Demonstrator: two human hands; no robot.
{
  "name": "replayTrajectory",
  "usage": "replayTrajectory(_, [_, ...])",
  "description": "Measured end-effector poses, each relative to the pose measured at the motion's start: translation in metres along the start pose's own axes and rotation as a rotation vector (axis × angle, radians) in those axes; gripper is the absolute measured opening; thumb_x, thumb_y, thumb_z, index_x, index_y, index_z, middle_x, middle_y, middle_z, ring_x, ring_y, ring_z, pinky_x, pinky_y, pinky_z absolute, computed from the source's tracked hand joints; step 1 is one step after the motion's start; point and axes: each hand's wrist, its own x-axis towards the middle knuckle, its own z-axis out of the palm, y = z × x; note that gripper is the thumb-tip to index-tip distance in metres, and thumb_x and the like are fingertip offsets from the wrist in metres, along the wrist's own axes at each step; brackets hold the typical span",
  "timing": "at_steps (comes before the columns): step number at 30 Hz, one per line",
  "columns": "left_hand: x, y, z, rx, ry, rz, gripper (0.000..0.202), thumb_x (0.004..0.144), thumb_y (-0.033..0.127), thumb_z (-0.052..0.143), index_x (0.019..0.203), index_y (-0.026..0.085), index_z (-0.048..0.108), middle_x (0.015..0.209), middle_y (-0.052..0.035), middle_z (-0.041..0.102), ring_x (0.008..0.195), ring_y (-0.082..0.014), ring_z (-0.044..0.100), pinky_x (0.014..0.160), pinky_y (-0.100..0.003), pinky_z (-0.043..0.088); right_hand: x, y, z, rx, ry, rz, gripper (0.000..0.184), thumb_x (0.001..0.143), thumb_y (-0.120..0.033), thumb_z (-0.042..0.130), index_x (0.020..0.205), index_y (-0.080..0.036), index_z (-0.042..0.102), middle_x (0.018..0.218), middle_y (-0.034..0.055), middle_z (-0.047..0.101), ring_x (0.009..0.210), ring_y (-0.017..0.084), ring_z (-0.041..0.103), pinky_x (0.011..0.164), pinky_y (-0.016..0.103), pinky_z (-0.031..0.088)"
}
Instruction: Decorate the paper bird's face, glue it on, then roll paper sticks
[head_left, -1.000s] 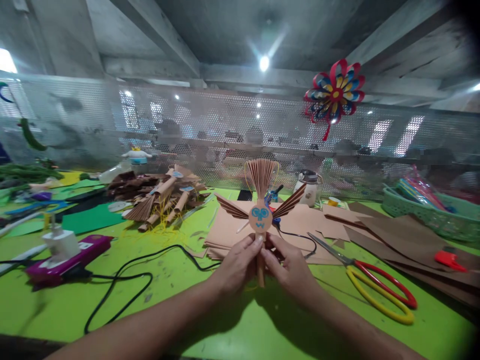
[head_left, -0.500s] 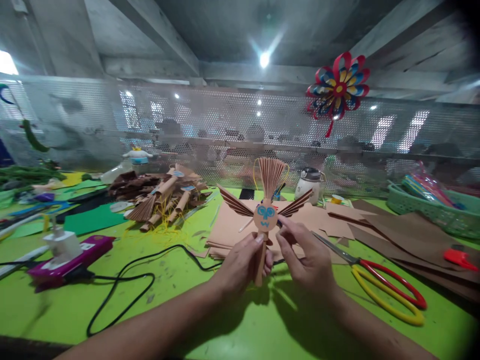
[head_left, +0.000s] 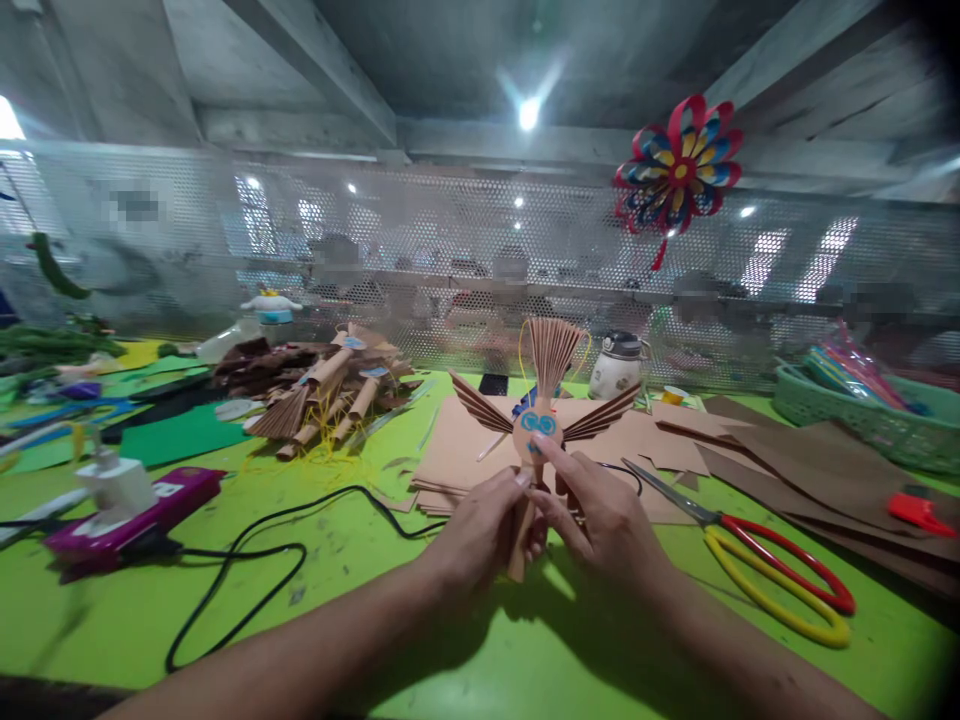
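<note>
Upright in front of me is a brown paper doll [head_left: 528, 448] with pleated fans as wings and top, a yellow string loop and a round face drawn in blue. My left hand [head_left: 484, 525] is closed around its rolled paper body, just below the face. The index finger of my right hand [head_left: 604, 505] is stretched out with its tip on the face, covering part of the drawn mouth. Its thumb is apart from that finger, beside the rolled body. Behind the doll lies a stack of light brown paper [head_left: 442, 455].
Large scissors [head_left: 780, 575] with red and yellow handles lie right of my hand. A purple power strip [head_left: 135, 520] and black cable [head_left: 300, 580] are at left. Several similar paper dolls [head_left: 337, 390] are piled behind. A green basket [head_left: 862, 415] and white jar [head_left: 616, 370] stand farther back.
My right hand has moved left, its index finger going from beside the face onto it. The doll has shifted slightly right in view, still in my left hand.
</note>
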Motion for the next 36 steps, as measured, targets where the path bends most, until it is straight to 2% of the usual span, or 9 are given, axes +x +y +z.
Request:
replayTrajectory(3, [0.000, 0.001, 0.001, -0.043, -0.018, -0.026, 0.027, 0.084, 0.041, 0.043, 0.085, 0.015, 0.050, 0.065, -0.0007, 0.049, 0.055, -0.0095, 0.046, 0.053, -0.021, 0.037, -0.001, 0.001, 0.002, 0.021, 0.020, -0.021, 0.051, 0.086, -0.031, 0.044, 0.133, -0.017, 0.031, 0.081, 0.0065, 0.055, 0.075, 0.019, 0.053, 0.064, 0.030, 0.043])
replayTrajectory(8, [0.000, 0.002, 0.002, -0.062, 0.000, 0.013, 0.028, 0.083, 0.042, 0.044, 0.085, 0.015, 0.051, 0.064, -0.0003, 0.048, 0.054, -0.0095, 0.045, 0.052, -0.021, 0.036, -0.003, 0.000, 0.002, 0.081, 0.058, -0.054, 0.051, 0.085, -0.026, 0.046, 0.133, -0.017, 0.030, 0.082, 0.0060, 0.056, 0.074, 0.017, 0.053, 0.064, 0.029, 0.043])
replayTrajectory(14, [0.001, 0.004, 0.000, -0.109, 0.006, -0.024, 0.029, 0.082, 0.042, 0.047, 0.091, 0.015, 0.052, 0.067, -0.0010, 0.050, 0.055, -0.0091, 0.047, 0.053, -0.021, 0.038, -0.003, 0.000, 0.006, 0.044, 0.021, -0.053, 0.053, 0.085, -0.026, 0.046, 0.134, -0.016, 0.029, 0.084, 0.0068, 0.058, 0.075, 0.018, 0.053, 0.065, 0.031, 0.043])
replayTrajectory(20, [0.001, 0.004, 0.000, -0.121, 0.001, -0.030, 0.027, 0.081, 0.041, 0.048, 0.088, 0.016, 0.053, 0.067, -0.0001, 0.049, 0.054, -0.0078, 0.046, 0.051, -0.019, 0.037, -0.004, 0.000, 0.010, 0.063, 0.035, -0.059, 0.055, 0.085, -0.025, 0.046, 0.135, -0.015, 0.027, 0.083, 0.0070, 0.060, 0.074, 0.019, 0.054, 0.066, 0.032, 0.044])
replayTrajectory(29, [0.002, 0.002, 0.000, -0.103, -0.002, -0.018, 0.026, 0.079, 0.040, 0.054, 0.088, 0.016, 0.050, 0.068, 0.0005, 0.050, 0.051, -0.0061, 0.045, 0.049, -0.018, 0.034, -0.008, -0.002, 0.016, 0.101, 0.067, -0.082, 0.056, 0.086, -0.021, 0.044, 0.137, -0.015, 0.023, 0.094, 0.0103, 0.062, 0.085, 0.020, 0.056, 0.076, 0.032, 0.046])
replayTrajectory(36, [0.005, -0.001, -0.003, -0.076, -0.025, 0.005, 0.028, 0.079, 0.041, 0.054, 0.088, 0.016, 0.050, 0.064, 0.0017, 0.047, 0.051, -0.0063, 0.044, 0.048, -0.018, 0.033, -0.008, -0.001, 0.022, 0.118, 0.086, -0.079, 0.056, 0.086, -0.021, 0.042, 0.138, -0.014, 0.021, 0.094, 0.0100, 0.062, 0.081, 0.019, 0.058, 0.072, 0.031, 0.048])
